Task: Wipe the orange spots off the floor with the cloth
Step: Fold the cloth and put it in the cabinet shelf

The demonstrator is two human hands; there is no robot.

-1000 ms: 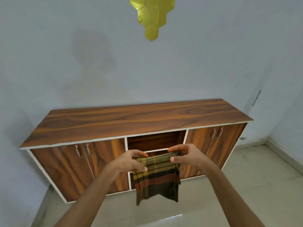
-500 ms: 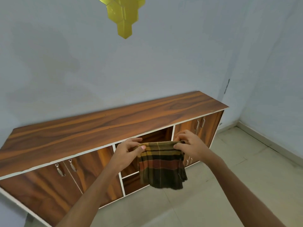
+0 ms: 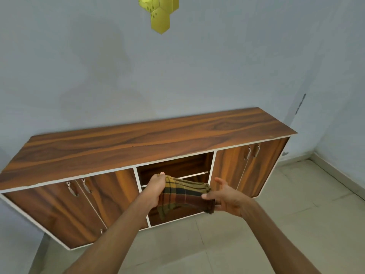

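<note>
A long wooden sideboard (image 3: 150, 141) stood on the tiled floor (image 3: 256, 234). In front of its open shelves, the checked cloth (image 3: 183, 196) was stretched in the air, the left hand (image 3: 156, 189) closed around one end, the right hand (image 3: 227, 198) pinching the other.
</note>
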